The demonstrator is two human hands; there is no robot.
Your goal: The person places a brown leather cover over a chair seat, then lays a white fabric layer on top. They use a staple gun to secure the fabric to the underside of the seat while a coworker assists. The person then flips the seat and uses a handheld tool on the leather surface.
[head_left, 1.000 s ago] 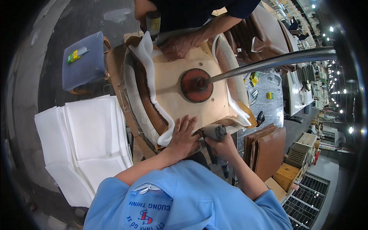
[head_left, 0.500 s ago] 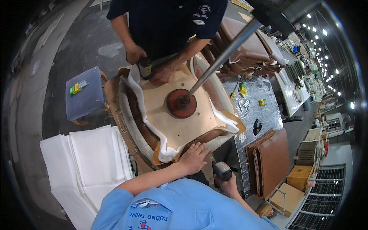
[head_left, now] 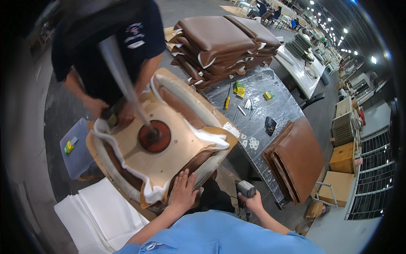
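My left hand (head_left: 182,190) lies open with its fingers stretched over the near edge of an upholstered seat. My right hand (head_left: 253,202) is wrapped round a staple gun (head_left: 246,189), held low to the right and apart from the seat. The seat lies upside down: a pale wooden board (head_left: 171,160) faces up, with white padding (head_left: 154,194) and a brown leather-like cover (head_left: 198,160) round it. A red disc (head_left: 154,136) on a metal rod presses on the board. Across from me, a co-worker's hands are at the seat's far left edge, one gripping a dark tool (head_left: 109,116).
White padding sheets (head_left: 97,216) are stacked at lower left, near a blue-grey stool (head_left: 78,148). A plastic-wrapped table (head_left: 258,114) at right bears brown cover sheets (head_left: 296,158), brown cushions (head_left: 215,34), a yellow-handled screwdriver (head_left: 228,101), staple strips and small boxes.
My view has swung to the right, so the seat sits further left. My left hand now points its fingers further onto the seat's edge. The staple gun stays in my right hand.
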